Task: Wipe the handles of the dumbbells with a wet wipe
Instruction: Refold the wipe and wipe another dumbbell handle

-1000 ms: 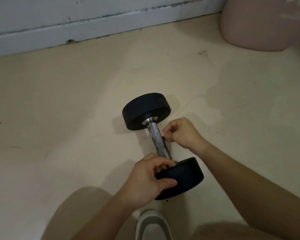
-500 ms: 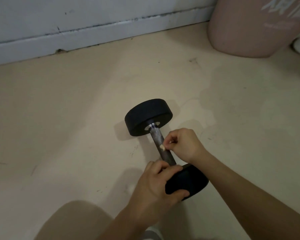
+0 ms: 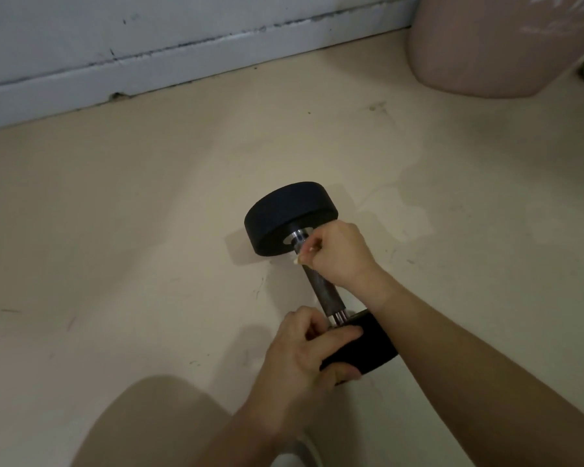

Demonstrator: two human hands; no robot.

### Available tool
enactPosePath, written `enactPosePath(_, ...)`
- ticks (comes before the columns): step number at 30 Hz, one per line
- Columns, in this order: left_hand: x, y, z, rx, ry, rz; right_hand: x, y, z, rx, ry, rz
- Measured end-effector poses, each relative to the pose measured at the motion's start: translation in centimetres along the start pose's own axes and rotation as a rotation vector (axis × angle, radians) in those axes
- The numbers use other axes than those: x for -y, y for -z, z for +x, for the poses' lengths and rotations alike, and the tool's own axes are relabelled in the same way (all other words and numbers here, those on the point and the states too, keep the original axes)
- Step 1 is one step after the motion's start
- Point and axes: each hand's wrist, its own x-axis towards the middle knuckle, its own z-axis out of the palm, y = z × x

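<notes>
A dumbbell with two black round weights lies on the beige floor, its far weight (image 3: 289, 217) pointing away and its metal handle (image 3: 322, 289) running toward me. My left hand (image 3: 309, 352) grips the near weight (image 3: 368, 348) with thumb and fingers curled over its rim. My right hand (image 3: 338, 254) pinches a small, crumpled pale wet wipe (image 3: 300, 257) against the far end of the handle, next to the far weight. Most of the wipe is hidden inside the fist.
A grey-white baseboard (image 3: 182, 65) runs along the back of the floor. A large pink rounded object (image 3: 499, 45) stands at the top right. My knee (image 3: 155, 423) and a pale shoe (image 3: 290, 456) fill the bottom edge.
My right hand with the wipe has slid along the handle from the middle toward the far weight. My left hand keeps its grip on the near weight.
</notes>
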Motion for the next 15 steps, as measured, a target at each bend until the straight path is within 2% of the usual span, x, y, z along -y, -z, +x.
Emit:
enactPosePath(1,-0.4,-0.2,0.4,0.006,-0.038,0.014,-0.2,0.2,-0.1,0.007,0.014,-0.051)
enactPosePath(4,-0.8,-0.9,1.5,0.02,-0.153,0.096,-2.2,1.6,-2.3,0.236,-0.01,-0.212)
enactPosePath(5,-0.8,-1.3,1.6,0.013,-0.191,0.107,-2.6,2.1,-2.7,0.251,-0.03,-0.225)
enactPosePath(8,-1.2,-2.3,2.3,0.036,-0.258,0.138,-2.1,1.8,0.1,-0.031,0.024,-0.2)
enactPosePath(10,-1.7,-2.4,3.2,0.078,-0.308,0.196,-2.1,1.3,1.4,-0.088,0.02,-0.13)
enactPosePath(14,-2.3,-2.2,4.5,0.101,-0.402,0.277,-4.4,2.4,-2.0,0.168,-0.064,-0.189)
enactPosePath(15,-2.3,-2.4,4.5,0.07,-0.417,0.27,-4.5,2.6,-2.0,0.175,-0.06,-0.181)
